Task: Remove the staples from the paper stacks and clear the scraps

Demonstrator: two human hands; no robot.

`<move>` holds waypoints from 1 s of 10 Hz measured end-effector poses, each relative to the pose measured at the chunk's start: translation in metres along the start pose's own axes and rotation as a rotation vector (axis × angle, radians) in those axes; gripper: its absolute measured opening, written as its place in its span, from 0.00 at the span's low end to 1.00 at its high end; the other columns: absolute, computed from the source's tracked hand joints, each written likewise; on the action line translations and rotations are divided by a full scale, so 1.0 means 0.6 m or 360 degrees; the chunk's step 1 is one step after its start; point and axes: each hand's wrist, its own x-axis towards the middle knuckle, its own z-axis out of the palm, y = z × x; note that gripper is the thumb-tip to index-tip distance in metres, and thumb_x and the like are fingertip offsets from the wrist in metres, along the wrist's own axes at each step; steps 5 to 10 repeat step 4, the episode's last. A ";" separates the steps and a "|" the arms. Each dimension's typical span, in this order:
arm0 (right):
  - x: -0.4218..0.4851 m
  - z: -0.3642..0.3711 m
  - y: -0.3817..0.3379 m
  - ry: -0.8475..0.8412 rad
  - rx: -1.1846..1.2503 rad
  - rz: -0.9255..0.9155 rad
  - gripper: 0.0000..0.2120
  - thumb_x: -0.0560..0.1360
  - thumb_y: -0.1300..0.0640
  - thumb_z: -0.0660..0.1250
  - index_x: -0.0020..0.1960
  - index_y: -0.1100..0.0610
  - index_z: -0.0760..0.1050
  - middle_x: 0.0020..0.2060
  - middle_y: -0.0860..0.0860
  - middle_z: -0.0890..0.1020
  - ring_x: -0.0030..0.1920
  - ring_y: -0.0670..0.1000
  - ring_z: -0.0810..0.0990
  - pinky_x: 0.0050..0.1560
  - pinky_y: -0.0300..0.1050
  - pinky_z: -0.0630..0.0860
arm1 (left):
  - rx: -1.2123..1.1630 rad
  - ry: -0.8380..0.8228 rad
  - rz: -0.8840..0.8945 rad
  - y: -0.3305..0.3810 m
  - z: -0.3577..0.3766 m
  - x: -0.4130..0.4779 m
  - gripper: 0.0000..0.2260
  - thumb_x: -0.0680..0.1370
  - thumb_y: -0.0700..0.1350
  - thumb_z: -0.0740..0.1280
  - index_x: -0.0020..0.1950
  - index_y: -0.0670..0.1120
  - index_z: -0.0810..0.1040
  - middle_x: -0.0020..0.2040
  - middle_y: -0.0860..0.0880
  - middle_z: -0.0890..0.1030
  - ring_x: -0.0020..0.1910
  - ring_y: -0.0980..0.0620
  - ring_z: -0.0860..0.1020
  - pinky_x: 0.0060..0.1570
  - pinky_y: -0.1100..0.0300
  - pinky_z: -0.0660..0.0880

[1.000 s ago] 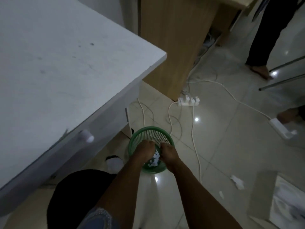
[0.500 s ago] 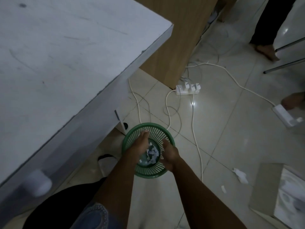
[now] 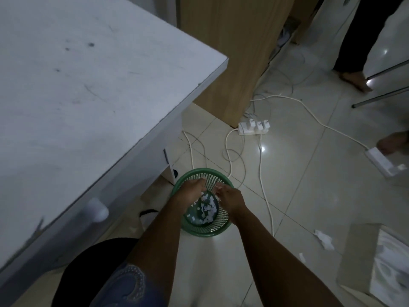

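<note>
Head view: our left hand (image 3: 191, 190) and right hand (image 3: 231, 198) hover over the green basket (image 3: 199, 233) on the floor (image 3: 287, 196), fingers curled; whether they hold anything we cannot tell. Anything let go off-centre could flutter past the rim. Scraps (image 3: 208, 209) lie small, white and torn in the basket; stray scraps (image 3: 324, 239) sit on the floor, right.

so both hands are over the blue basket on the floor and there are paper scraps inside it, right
Not quite: the basket is green, not blue, as the head view shows. The rest holds: the left hand and right hand are over it on the floor, with paper scraps inside.
</note>
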 end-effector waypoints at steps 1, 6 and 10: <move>0.002 -0.011 0.005 0.0102 -0.0057 -0.0188 0.09 0.77 0.63 0.67 0.55 0.57 0.83 0.48 0.55 0.86 0.51 0.56 0.85 0.59 0.57 0.80 | 0.0005 0.0019 0.0067 0.009 -0.001 -0.019 0.14 0.82 0.55 0.57 0.54 0.48 0.78 0.58 0.46 0.82 0.58 0.44 0.79 0.64 0.48 0.74; -0.006 -0.008 0.013 0.0287 0.0064 -0.0359 0.06 0.68 0.58 0.74 0.44 0.51 0.85 0.38 0.49 0.87 0.42 0.50 0.86 0.51 0.53 0.84 | 0.0090 0.0048 0.0245 0.007 -0.005 -0.028 0.14 0.79 0.59 0.56 0.45 0.53 0.76 0.60 0.43 0.81 0.59 0.43 0.79 0.65 0.45 0.73; -0.006 -0.008 0.013 0.0287 0.0064 -0.0359 0.06 0.68 0.58 0.74 0.44 0.51 0.85 0.38 0.49 0.87 0.42 0.50 0.86 0.51 0.53 0.84 | 0.0090 0.0048 0.0245 0.007 -0.005 -0.028 0.14 0.79 0.59 0.56 0.45 0.53 0.76 0.60 0.43 0.81 0.59 0.43 0.79 0.65 0.45 0.73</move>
